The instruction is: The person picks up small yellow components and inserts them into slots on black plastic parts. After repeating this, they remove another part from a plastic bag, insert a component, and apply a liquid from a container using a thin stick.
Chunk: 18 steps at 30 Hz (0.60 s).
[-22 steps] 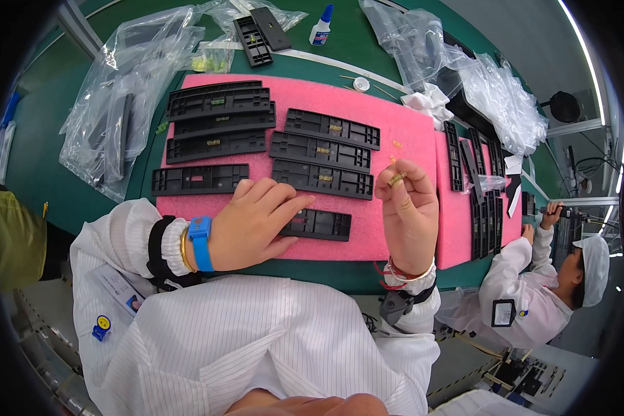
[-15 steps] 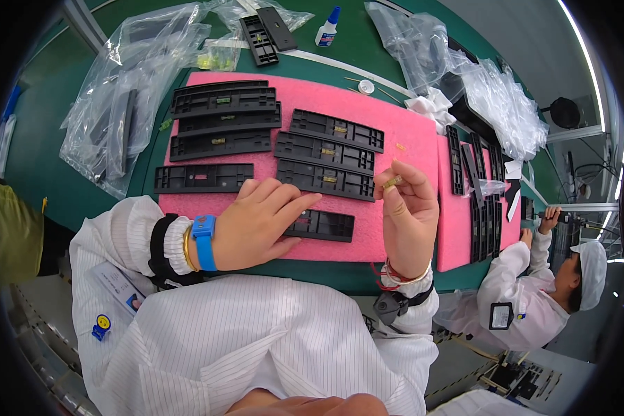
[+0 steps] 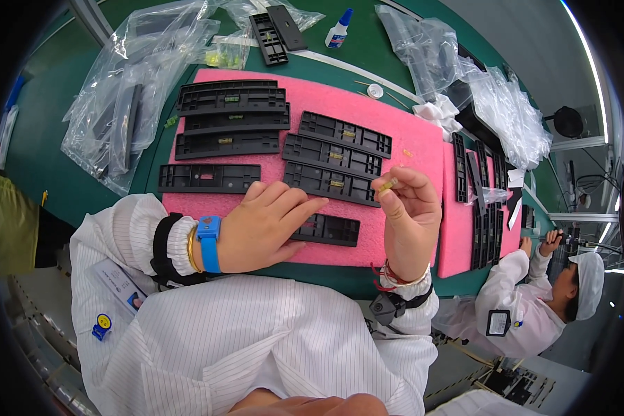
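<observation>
Between the thumb and fingertips of my right hand (image 3: 412, 218) is a small yellow-green bubble vial (image 3: 387, 186), held above the mat. My left hand (image 3: 260, 225) lies palm down with its fingers stretched and apart. It rests over the left end of a long black plastic level housing (image 3: 336, 230), covering that end. Beyond my hands, three black housings (image 3: 336, 156) lie in a row, each with a vial in its middle. Farther left are several more housings (image 3: 229, 100), and one housing (image 3: 208, 178) sits alone nearer my left wrist.
A pink foam mat (image 3: 378, 246) lies under the parts. Clear plastic bags (image 3: 139, 62) lie at the back left; a glue bottle (image 3: 339, 29) and a round white cap (image 3: 375, 91) stand farther back. On the right, a co-worker (image 3: 527, 298) sits by a second mat of housings (image 3: 489, 229).
The whole view has shifted slightly, so the table things appear a little farther right. Both hands keep nearly the same pose, and the vial stays in my right fingertips.
</observation>
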Each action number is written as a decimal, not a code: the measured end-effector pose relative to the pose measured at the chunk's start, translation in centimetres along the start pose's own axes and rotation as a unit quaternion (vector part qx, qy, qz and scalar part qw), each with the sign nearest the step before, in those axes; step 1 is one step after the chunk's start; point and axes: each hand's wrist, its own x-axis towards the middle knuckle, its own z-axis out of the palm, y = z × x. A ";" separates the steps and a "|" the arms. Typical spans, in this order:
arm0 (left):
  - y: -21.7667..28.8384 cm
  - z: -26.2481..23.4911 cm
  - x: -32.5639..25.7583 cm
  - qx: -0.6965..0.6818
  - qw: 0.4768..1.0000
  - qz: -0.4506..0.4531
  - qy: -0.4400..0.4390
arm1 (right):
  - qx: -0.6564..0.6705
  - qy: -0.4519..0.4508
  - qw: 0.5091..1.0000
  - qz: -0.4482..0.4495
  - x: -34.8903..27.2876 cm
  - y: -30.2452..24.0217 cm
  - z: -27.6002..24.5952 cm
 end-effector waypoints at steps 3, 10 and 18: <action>0.0 0.0 0.0 0.000 1.000 -0.001 0.000 | 0.000 -0.005 1.000 0.004 0.0 0.0 -0.1; 0.0 0.0 0.0 -0.002 1.000 -0.002 -0.004 | -0.030 0.015 0.999 -0.007 0.0 0.2 0.0; 0.0 0.0 0.1 -0.005 1.000 -0.006 -0.004 | -0.051 0.004 0.999 0.008 -0.2 -0.1 0.3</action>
